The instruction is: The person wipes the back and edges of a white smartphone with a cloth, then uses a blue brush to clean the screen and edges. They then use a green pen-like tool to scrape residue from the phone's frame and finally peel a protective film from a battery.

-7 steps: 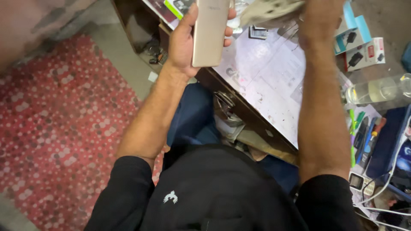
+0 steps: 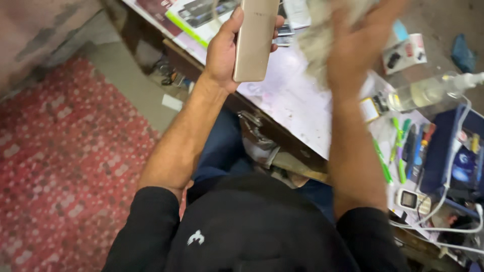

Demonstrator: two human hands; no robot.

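My left hand (image 2: 222,53) grips a gold-coloured phone (image 2: 254,38) by its edges, back side up, above the near edge of the white work table (image 2: 292,100). My right hand (image 2: 360,43) is raised over the table and blurred by motion. It clutches a crumpled grey-white cloth (image 2: 322,38) just to the right of the phone. The cloth and phone are close together but I cannot tell whether they touch.
A clear plastic bottle (image 2: 428,91) lies at the table's right. Pens and hand tools (image 2: 403,151) sit beside a blue case (image 2: 456,151) with white cables (image 2: 443,201). Small boxes (image 2: 403,53) and packages (image 2: 196,15) lie at the back. A red patterned carpet (image 2: 65,161) covers the floor on the left.
My right hand has swung down and left with the cloth, now blurred. The phone in my left hand stays almost still.
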